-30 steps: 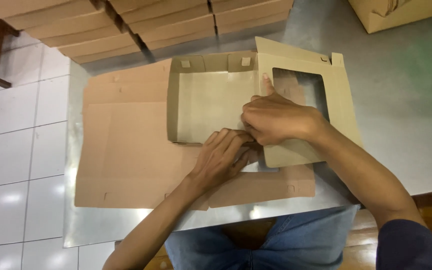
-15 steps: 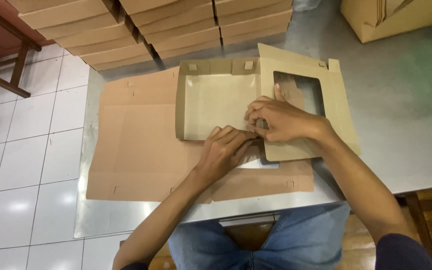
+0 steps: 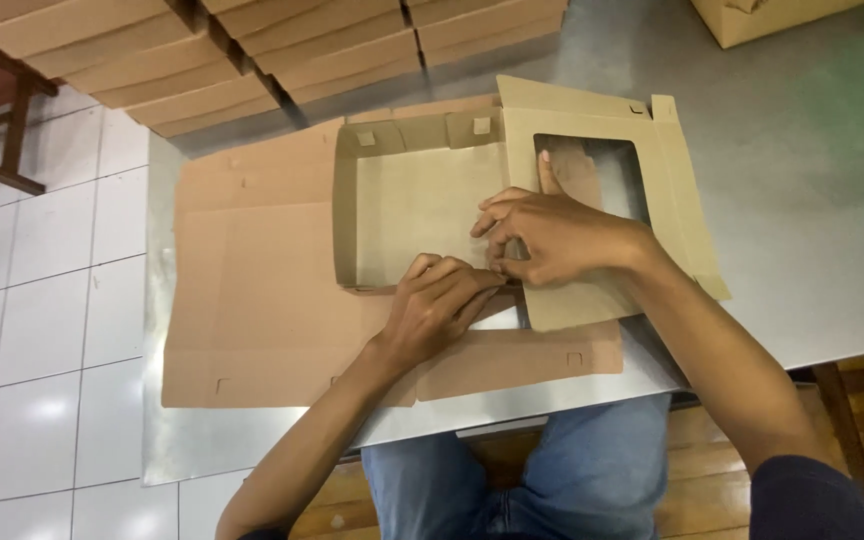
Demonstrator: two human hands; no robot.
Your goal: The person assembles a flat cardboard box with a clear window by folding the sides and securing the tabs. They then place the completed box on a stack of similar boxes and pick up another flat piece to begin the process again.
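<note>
Head view: the half-folded cardboard box (image 3: 422, 205) lies at table centre on flat cardboard sheets (image 3: 252, 290). The left hand (image 3: 437, 305), fingers curled, pinches the box's 6 o'clock wall, apparently to hold it upright. The right hand (image 3: 552, 235), at 3 o'clock, presses the windowed lid (image 3: 677, 200), thumb extended, apparently steadying the corner. Stacked flat cartons (image 3: 252, 50) lie at 12 o'clock.

Matt kraft cardboard on the half-folded box (image 3: 422, 205), dull and smooth, with a cut-out window lid (image 3: 672, 190) at three o'clock. Beneath it, flat brown cardboard sheets (image 3: 252, 290), same papery finish. The tabletop (image 3: 812, 200) is brushed metal, softly reflective. At twelve o'clock, stacked cardboard (image 3: 252, 50). At nine o'clock, glossy white floor tiles (image 3: 42, 300).
</note>
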